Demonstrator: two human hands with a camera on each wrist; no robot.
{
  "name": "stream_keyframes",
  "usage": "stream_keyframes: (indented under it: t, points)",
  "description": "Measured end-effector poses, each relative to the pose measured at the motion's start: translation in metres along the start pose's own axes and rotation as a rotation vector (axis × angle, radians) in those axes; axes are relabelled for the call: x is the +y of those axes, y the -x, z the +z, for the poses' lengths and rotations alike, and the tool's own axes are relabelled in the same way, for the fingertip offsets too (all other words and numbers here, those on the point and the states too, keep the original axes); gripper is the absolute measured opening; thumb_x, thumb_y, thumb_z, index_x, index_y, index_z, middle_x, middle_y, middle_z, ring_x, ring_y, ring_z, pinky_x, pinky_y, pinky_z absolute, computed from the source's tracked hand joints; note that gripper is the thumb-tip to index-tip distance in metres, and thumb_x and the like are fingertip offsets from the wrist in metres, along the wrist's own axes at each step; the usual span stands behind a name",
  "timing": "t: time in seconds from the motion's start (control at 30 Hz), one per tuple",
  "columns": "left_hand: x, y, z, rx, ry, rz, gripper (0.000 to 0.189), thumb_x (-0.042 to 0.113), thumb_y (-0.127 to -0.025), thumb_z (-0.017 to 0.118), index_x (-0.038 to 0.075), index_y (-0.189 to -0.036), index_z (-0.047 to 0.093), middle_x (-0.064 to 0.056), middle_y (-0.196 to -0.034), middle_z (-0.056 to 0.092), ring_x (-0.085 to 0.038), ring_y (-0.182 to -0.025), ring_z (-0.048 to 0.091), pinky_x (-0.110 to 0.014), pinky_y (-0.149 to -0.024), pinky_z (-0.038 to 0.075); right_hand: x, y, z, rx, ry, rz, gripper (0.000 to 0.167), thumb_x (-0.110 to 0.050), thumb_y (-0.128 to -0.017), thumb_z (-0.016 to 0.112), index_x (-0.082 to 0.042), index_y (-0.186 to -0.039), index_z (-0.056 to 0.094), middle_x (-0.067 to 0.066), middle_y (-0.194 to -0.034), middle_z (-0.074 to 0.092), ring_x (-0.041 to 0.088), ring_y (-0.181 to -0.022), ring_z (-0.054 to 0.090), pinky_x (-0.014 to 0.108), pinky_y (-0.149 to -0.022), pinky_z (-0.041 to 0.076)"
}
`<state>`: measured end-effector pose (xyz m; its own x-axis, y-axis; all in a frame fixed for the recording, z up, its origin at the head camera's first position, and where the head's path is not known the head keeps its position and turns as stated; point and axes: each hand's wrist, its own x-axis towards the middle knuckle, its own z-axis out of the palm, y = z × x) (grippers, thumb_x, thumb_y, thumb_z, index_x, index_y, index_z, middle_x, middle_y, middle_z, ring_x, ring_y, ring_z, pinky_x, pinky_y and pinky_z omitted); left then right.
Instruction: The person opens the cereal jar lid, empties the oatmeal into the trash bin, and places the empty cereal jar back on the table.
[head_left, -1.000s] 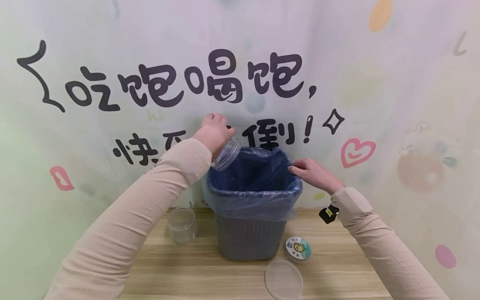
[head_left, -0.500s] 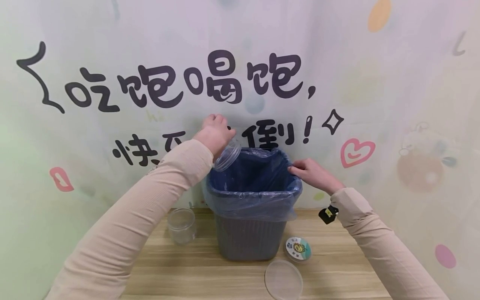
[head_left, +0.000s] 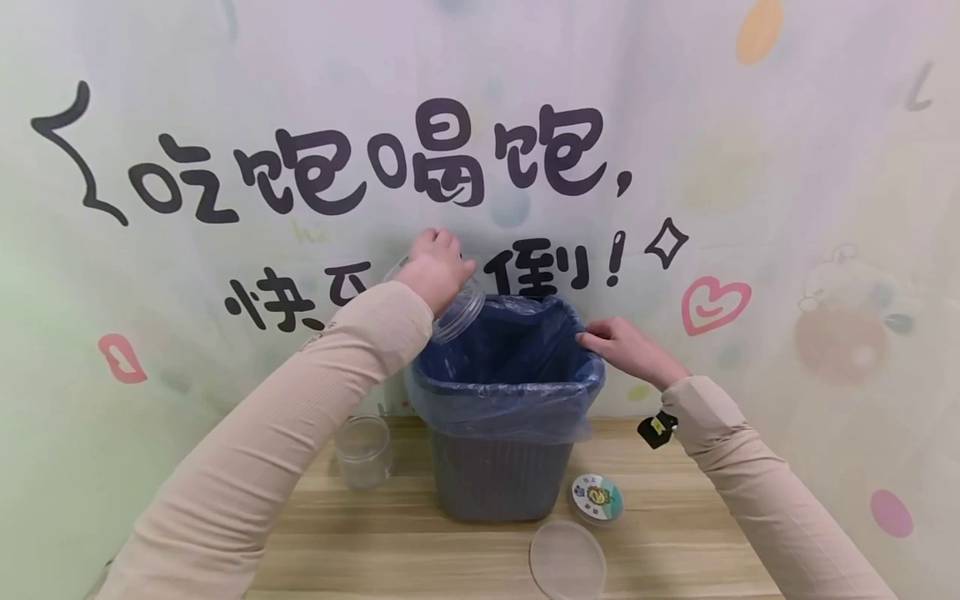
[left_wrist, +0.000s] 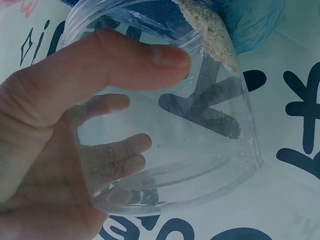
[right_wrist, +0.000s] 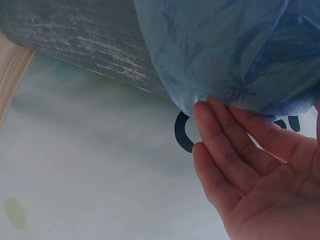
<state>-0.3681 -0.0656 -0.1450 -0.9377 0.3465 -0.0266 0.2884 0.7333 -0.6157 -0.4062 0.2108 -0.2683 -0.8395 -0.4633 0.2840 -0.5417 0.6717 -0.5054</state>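
Observation:
My left hand (head_left: 438, 267) grips a clear plastic jar (left_wrist: 165, 120), thumb on one side and fingers round the other. The jar tips mouth-down over the left side of a grey trash bin (head_left: 502, 479). Pale, crumbly grains (left_wrist: 212, 32) cling along its wall near the mouth. A blue plastic bag (head_left: 502, 412) lines the bin and folds over its rim. At the bin's right rim, my right hand (head_left: 626, 346) holds on, thumb over the top and fingers (right_wrist: 220, 132) against the bag outside. The bin's bottom is hidden.
On the wooden table (head_left: 360, 554), another clear jar (head_left: 365, 454) stands left of the bin. A round container with a printed label (head_left: 597, 497) and a translucent round lid (head_left: 567, 560) lie at the right front. A printed cloth (head_left: 360, 67) hangs close behind.
The left hand and its jar have shifted slightly right over the bin, and more of the jar's base shows behind the hand. My right hand has stayed at the rim.

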Motion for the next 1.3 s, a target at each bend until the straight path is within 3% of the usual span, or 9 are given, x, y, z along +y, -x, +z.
stream_keyframes:
  t: [0.43,0.53,0.63,0.77,1.07,1.3]
  points:
    - [0.001,-0.003,-0.003,-0.017,-0.007,0.003,0.075,0.028,-0.079,0.075,0.015,-0.144,0.039,-0.022,-0.147,0.032,-0.036,-0.134,0.027,-0.045,-0.111,0.021,-0.001,0.001,-0.002,0.005,0.013,-0.002,0.024,-0.016,-0.098,0.052,-0.001,-0.085,0.067,0.0,-0.073,0.058,0.018,-0.067,0.051,0.032,-0.062,0.041]
    - [0.004,-0.004,-0.003,-0.009,0.003,-0.005,0.063,0.022,-0.086,0.068,0.016,-0.143,0.041,-0.02,-0.148,0.033,-0.036,-0.135,0.027,-0.044,-0.112,0.02,-0.001,0.002,-0.003,0.007,0.019,-0.001,0.024,-0.016,-0.098,0.053,0.0,-0.086,0.067,0.001,-0.073,0.059,0.018,-0.067,0.052,0.032,-0.062,0.042]
    - [0.01,-0.006,-0.002,0.0,-0.013,-0.015,0.047,0.015,-0.096,0.053,0.02,-0.142,0.043,-0.016,-0.148,0.034,-0.033,-0.135,0.027,-0.043,-0.112,0.019,-0.002,0.002,-0.003,-0.002,0.02,0.003,0.025,-0.017,-0.098,0.053,0.0,-0.089,0.068,0.001,-0.075,0.06,0.018,-0.068,0.052,0.032,-0.063,0.043]
    - [0.019,-0.009,0.001,0.01,-0.093,-0.018,0.041,0.017,-0.102,0.039,0.024,-0.143,0.043,-0.014,-0.149,0.033,-0.03,-0.136,0.027,-0.041,-0.11,0.02,-0.004,0.003,-0.003,-0.017,0.022,0.015,0.026,-0.018,-0.098,0.052,0.001,-0.092,0.068,0.002,-0.076,0.06,0.019,-0.069,0.052,0.033,-0.064,0.043]
    - [0.034,-0.014,0.008,0.018,-0.218,0.013,0.043,0.018,-0.104,0.034,0.024,-0.147,0.039,-0.013,-0.154,0.026,-0.031,-0.139,0.022,-0.042,-0.113,0.014,-0.001,0.001,0.0,-0.021,0.032,0.017,0.025,-0.017,-0.098,0.053,0.002,-0.093,0.068,0.003,-0.076,0.059,0.018,-0.069,0.052,0.033,-0.064,0.042]
    - [0.034,-0.014,0.011,0.082,-0.321,0.056,0.043,0.019,-0.103,0.04,0.024,-0.145,0.039,-0.01,-0.153,0.027,-0.03,-0.139,0.022,-0.041,-0.114,0.011,-0.001,0.001,-0.002,-0.015,0.012,0.011,0.025,-0.016,-0.098,0.052,0.003,-0.094,0.068,0.003,-0.077,0.061,0.019,-0.07,0.053,0.033,-0.066,0.044]
